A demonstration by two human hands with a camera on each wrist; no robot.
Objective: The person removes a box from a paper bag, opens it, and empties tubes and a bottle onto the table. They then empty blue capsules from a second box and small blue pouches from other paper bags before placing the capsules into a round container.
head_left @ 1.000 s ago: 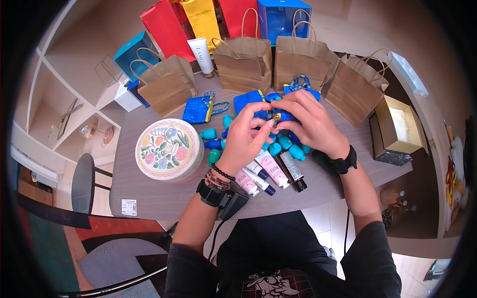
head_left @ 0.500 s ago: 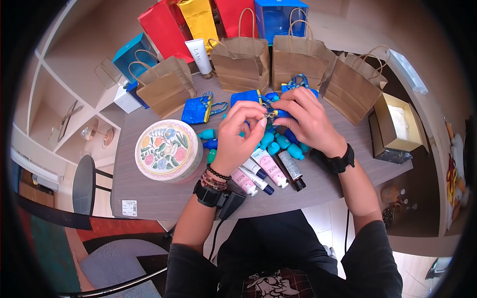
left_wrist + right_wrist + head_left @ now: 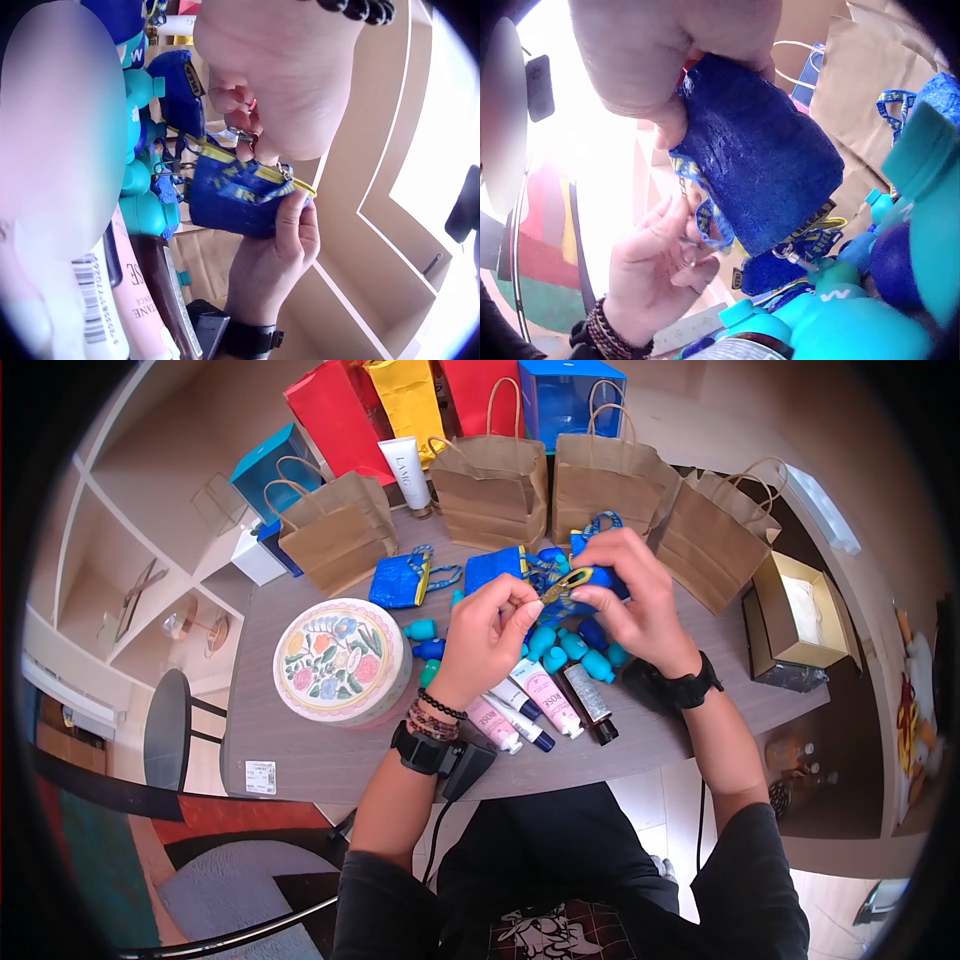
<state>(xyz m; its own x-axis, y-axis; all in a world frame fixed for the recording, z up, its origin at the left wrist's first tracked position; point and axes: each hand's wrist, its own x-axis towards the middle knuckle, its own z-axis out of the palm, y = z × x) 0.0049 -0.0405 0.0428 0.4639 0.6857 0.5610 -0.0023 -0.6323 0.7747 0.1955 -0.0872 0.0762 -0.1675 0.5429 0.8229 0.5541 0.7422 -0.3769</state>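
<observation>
1. A small blue pouch (image 3: pixel 598 582) is held up above the grey tabletop (image 3: pixel 330 755) between both hands, clear of the clutter beneath, presumably so that its yellow-edged zip can be worked freely.

2. The pouch's body is gripped by the right hand (image 3: pixel 640 610), fingers curled round the far end, which appears to steady it against the pull from the other side.

3. The zip pull (image 3: pixel 241 136) is pinched between thumb and fingertips of the left hand (image 3: pixel 490 635) at the pouch's near end (the metal ring shows most plainly in the left wrist view); the other fingers are curled in loosely.

4. Directly under the hands, a cluster of small teal and blue bottles (image 3: pixel 570 650) is spread on the tabletop, with several pink and dark cosmetic tubes (image 3: pixel 545 705) lying just in front of them, nearer the person.

5. Two more blue pouches (image 3: pixel 400 580) are laid flat beyond the left hand, and a round floral tin (image 3: pixel 340 660) is set well to the left.

6. The back of the tabletop is lined with brown paper bags (image 3: pixel 490 485), behind which red, yellow and blue gift bags (image 3: pixel 400 400) are stood; an open gold box (image 3: pixel 800 610) is placed at the right edge.

7. Any lowering of the pouch is crowded by the bottles below, which leave little bare surface there.
</observation>
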